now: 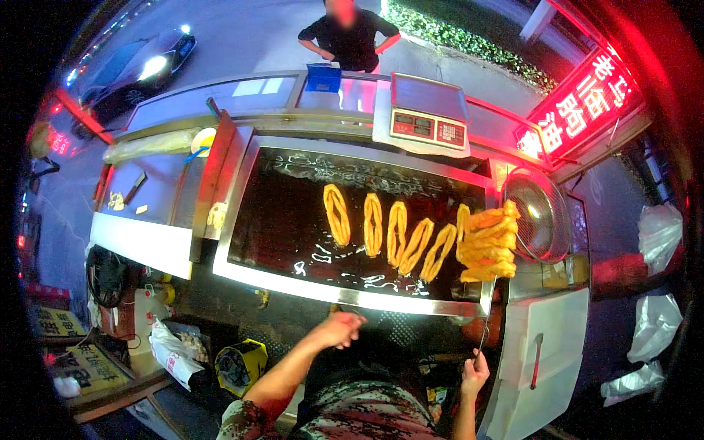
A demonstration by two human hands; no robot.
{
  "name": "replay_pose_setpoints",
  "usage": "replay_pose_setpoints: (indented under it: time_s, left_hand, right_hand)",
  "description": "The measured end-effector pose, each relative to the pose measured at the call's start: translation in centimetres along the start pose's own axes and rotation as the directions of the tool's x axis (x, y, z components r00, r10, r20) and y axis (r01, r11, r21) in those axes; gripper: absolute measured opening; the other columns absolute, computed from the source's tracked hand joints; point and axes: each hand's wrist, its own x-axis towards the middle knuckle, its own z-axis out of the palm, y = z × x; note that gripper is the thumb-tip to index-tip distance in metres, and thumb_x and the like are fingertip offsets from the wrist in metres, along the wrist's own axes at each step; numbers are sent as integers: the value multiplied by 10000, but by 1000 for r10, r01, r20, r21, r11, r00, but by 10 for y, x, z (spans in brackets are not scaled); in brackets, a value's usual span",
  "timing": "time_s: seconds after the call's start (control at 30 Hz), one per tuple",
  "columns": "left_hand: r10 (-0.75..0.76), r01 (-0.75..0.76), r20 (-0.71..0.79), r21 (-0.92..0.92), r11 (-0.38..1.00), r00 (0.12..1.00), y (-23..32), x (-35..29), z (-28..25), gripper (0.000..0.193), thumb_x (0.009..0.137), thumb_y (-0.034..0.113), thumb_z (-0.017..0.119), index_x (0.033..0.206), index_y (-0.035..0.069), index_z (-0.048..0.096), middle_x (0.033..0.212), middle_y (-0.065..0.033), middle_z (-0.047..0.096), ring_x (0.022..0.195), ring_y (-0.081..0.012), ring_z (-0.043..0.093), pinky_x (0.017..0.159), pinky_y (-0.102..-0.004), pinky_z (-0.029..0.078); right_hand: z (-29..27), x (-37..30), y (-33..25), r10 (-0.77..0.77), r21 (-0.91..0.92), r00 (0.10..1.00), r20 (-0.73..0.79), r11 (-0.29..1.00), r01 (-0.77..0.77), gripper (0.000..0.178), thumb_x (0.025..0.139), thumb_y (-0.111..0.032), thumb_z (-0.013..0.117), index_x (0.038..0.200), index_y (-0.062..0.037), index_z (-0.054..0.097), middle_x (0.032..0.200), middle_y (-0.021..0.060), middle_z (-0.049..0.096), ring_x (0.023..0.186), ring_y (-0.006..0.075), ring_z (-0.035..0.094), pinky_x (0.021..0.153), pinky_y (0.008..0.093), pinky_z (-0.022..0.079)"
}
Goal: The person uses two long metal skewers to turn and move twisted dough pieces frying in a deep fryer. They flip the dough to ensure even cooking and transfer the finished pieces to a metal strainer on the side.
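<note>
Several golden fried dough loops [372, 225] float apart in the dark oil of a wide rectangular fryer [293, 284]. At its right end, more fried dough loops [488, 246] are bunched in a stack. My right hand [475, 372] is closed around the lower end of a thin metal rod [485, 331], which runs up to the stack; its far end is hidden by the dough. In front of the fryer's near rim, my left hand [339, 330] hovers with fingers loosely bent and partly apart, and I see nothing in it.
Right of the fryer sits a round wire basket [539, 220], with a white lidded box [543, 359] nearer. A scale [427, 117] stands beyond the fryer. At left, a work surface [147, 191] holds a dark-bladed tool and dough scraps. Across the counter stands a person [348, 44].
</note>
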Motion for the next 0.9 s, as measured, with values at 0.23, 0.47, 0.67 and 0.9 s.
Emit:
replay_pose_setpoints:
  time_s: [0.23,0.47,0.67,0.9]
  left_hand:
    - [-63,36,95,267,963,993,2,54,48,338,993,330,391,1100,66,572,765,-59,584,528,-150,543,445,-304,470]
    - [-30,20,20,380,925,999,-2,58,50,382,991,391,376,1065,76,578,686,-46,568,499,-142,541,438,-312,475]
    - [92,-107,85,204,973,992,34,84,89,368,982,325,393,1101,11,543,665,-81,573,479,-161,545,412,-314,461]
    - [66,-74,37,297,952,997,35,136,103,370,977,336,395,1060,18,566,698,-70,608,476,-171,578,414,-325,500]
  right_hand:
    - [-11,4,14,-50,-13,999,20,999,50,369,834,-29,642,1189,44,573,760,-69,479,625,26,394,549,188,313]
    - [-19,5,17,-90,-71,996,27,993,92,363,856,-74,638,1189,52,568,711,-63,453,572,29,365,501,200,284]
    - [-23,13,22,-134,-40,989,61,990,137,350,886,-65,594,1214,49,544,638,-43,443,469,23,341,403,211,249]
    - [-16,12,-10,-106,-32,991,78,994,108,344,882,-38,577,1217,32,542,660,-44,445,468,19,332,396,206,252]
